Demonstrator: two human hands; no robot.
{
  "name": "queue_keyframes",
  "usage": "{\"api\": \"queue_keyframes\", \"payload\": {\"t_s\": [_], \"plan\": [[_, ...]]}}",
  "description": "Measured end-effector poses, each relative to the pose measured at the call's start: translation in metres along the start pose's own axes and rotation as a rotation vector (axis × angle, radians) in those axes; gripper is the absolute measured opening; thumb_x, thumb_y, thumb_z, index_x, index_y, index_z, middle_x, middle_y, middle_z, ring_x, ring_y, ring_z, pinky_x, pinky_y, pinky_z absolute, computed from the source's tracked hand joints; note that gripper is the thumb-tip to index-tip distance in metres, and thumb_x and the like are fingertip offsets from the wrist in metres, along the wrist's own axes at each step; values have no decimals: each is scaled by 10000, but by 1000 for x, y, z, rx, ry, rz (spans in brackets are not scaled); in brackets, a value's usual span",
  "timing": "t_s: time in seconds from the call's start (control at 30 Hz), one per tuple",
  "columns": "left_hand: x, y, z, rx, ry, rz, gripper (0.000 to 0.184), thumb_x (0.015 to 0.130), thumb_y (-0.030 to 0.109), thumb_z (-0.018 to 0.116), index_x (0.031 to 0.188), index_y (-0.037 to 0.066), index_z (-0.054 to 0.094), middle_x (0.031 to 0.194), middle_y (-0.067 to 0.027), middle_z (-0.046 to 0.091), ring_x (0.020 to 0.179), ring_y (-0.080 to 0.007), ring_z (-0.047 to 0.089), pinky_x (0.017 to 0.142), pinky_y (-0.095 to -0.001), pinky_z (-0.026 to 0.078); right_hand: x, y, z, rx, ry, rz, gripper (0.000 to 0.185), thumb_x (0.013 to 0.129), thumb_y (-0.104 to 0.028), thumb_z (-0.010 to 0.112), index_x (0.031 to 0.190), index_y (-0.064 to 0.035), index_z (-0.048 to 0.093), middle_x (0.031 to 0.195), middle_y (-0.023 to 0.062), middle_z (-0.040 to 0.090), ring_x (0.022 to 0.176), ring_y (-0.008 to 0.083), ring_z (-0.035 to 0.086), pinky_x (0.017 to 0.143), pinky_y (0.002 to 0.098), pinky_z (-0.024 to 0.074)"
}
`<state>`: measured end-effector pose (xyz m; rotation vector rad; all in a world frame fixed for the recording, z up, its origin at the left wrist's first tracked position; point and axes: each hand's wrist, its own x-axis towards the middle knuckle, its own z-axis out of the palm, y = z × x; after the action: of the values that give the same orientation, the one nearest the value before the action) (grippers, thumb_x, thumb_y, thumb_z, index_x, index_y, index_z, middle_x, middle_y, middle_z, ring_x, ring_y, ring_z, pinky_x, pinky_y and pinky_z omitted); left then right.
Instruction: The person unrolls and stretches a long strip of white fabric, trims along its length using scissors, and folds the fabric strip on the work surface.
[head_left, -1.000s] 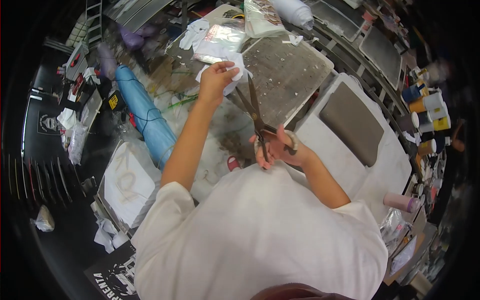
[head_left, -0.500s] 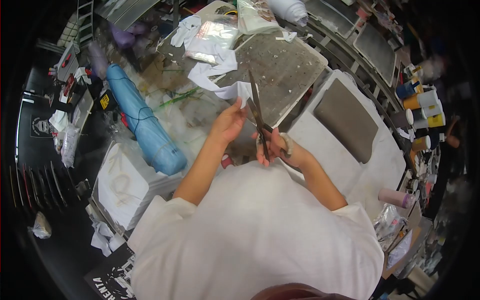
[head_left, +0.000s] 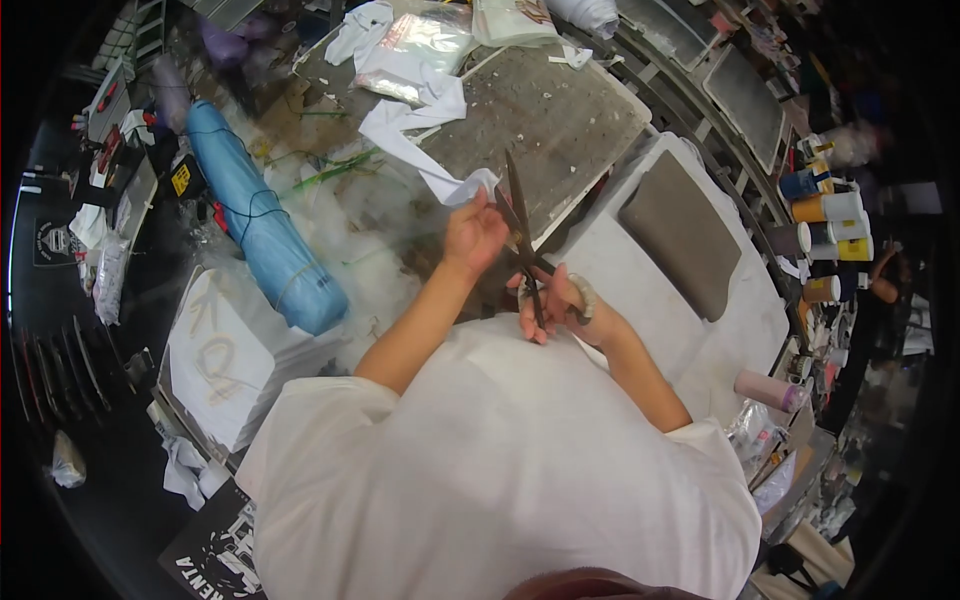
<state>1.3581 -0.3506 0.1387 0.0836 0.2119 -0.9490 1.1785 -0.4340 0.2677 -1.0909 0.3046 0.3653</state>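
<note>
Pinching L hand (head_left: 475, 238): thumb & fingertips held end of white fabric strip (head_left: 395, 130), nr blades.
R hand (head_left: 560, 312): fingers were curled thru handles of scissors (head_left: 526, 252), blades parted.
Strip: trailed back to shiny plastic pkt (head_left: 425, 45).

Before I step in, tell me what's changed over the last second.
The left hand has drawn back, nearer the scissors; the white cloth it holds now trails out in a strip. Unchanged: the right hand grips the scissors, which stand open.

Left hand (head_left: 474, 240): is raised forward, with fingertips (head_left: 481, 199) pinched.
Right hand (head_left: 566, 310): is held lower, with fingers (head_left: 538, 331) curled.
Forearms (head_left: 416, 323): are angled inward.
</note>
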Motion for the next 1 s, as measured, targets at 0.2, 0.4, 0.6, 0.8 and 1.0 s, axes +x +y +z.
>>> {"api": "queue_keyframes", "payload": {"t_s": [0.2,0.4,0.6,0.8,1.0], "plan": [[-21,-15,-30,204,55,-101,116,936,120,550,1008,35,581,991,-104,609,975,-237,566,937,-409,430,-17,4,-18,-13,41,144,787,898,-736,276,1191,-39,492,703,77,628,579,142,568,518,239,356],[-47,-38,-34,620,15,-185,202,948,167,563,1012,-20,601,985,-98,629,930,-202,587,898,-369,457,-27,5,-36,-9,96,189,942,824,-823,272,1132,33,516,646,89,602,511,155,535,488,239,345],[-60,-60,-19,548,170,-116,154,939,148,565,997,16,618,965,-64,642,889,-171,597,921,-368,452,-40,21,-60,99,-27,239,969,777,-862,296,1138,10,515,656,103,602,512,172,539,482,249,366],[-70,-70,-35,260,338,57,53,885,79,612,852,57,577,788,-45,593,799,-159,578,936,-383,473,-37,24,-69,98,-121,230,980,767,-868,295,1159,7,497,683,121,611,526,180,551,505,257,414],[-71,-68,-48,213,376,37,134,886,97,630,960,15,555,843,-66,588,789,-149,580,1008,-399,474,-37,26,-64,107,-92,207,974,778,-858,288,1161,13,493,683,120,613,542,178,565,515,257,415]]}}
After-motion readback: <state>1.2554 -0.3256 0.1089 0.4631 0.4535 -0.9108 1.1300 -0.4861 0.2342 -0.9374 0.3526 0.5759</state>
